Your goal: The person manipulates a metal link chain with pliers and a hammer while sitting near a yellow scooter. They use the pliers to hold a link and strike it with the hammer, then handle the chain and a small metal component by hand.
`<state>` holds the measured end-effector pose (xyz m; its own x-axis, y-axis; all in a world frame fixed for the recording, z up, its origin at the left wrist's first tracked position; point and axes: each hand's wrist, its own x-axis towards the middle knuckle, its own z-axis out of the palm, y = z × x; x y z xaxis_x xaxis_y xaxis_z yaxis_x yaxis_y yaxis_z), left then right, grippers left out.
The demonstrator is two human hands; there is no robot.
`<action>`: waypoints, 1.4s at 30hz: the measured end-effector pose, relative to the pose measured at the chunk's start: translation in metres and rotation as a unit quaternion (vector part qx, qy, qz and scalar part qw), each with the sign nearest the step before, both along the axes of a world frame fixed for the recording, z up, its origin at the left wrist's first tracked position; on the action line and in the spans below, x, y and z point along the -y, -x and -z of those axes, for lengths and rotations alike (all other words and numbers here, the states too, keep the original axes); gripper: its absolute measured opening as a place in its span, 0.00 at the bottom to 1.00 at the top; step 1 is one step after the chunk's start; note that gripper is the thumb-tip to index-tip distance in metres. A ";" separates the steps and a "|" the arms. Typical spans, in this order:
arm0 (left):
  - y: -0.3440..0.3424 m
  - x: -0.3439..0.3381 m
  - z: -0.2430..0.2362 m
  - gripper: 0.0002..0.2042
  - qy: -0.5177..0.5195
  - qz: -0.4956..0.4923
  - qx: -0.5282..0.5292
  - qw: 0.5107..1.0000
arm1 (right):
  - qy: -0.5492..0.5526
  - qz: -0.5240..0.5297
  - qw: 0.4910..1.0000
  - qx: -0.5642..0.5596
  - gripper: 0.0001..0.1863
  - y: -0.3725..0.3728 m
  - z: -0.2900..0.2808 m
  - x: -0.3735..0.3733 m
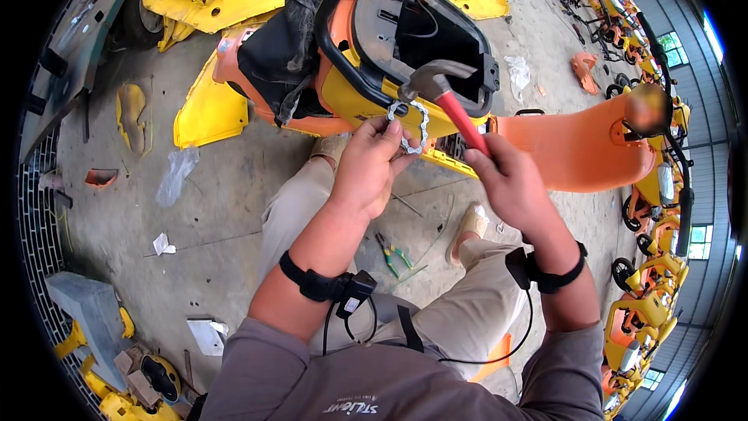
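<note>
My left hand (366,168) pinches a silver chain (421,125) in a loop against the side of a yellow and orange scooter body (351,93), near a small black fitting. My right hand (502,179) grips the red handle of a claw hammer (460,117). Its metal head is raised at the top of the chain, by the black tubular bar; I cannot tell if they touch. Above is an open black compartment (442,47) with a cable inside. A crumpled black covering (276,62) lies on the body’s left part.
Green-handled pliers (393,257) lie on the concrete floor (226,265) between my feet. An orange panel (576,148) extends right of the scooter. Yellow panels (210,109) lie behind and left. A grey block (82,320) is at lower left. Rows of scooters (647,304) line the right side.
</note>
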<state>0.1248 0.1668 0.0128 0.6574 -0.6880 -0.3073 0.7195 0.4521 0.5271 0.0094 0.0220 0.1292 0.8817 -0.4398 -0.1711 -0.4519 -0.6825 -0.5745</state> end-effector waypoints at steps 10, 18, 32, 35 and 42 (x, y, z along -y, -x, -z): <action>-0.002 0.001 0.003 0.07 0.007 0.004 0.022 1.000 | 0.019 -0.015 0.999 -0.048 0.16 -0.008 -0.026 0.003; 0.000 0.002 0.003 0.07 0.000 -0.005 0.009 1.000 | 0.040 -0.057 0.997 -0.023 0.14 -0.010 -0.002 -0.002; -0.005 0.001 0.003 0.09 0.010 -0.016 0.022 1.000 | -0.034 0.016 0.997 0.074 0.14 -0.006 -0.018 -0.005; -0.002 0.000 0.005 0.08 0.014 -0.009 0.021 1.000 | -0.035 0.007 0.996 0.083 0.15 0.000 -0.016 -0.007; -0.003 -0.001 0.005 0.07 0.026 -0.020 0.023 0.999 | -0.043 0.015 0.998 0.042 0.15 -0.006 -0.027 -0.002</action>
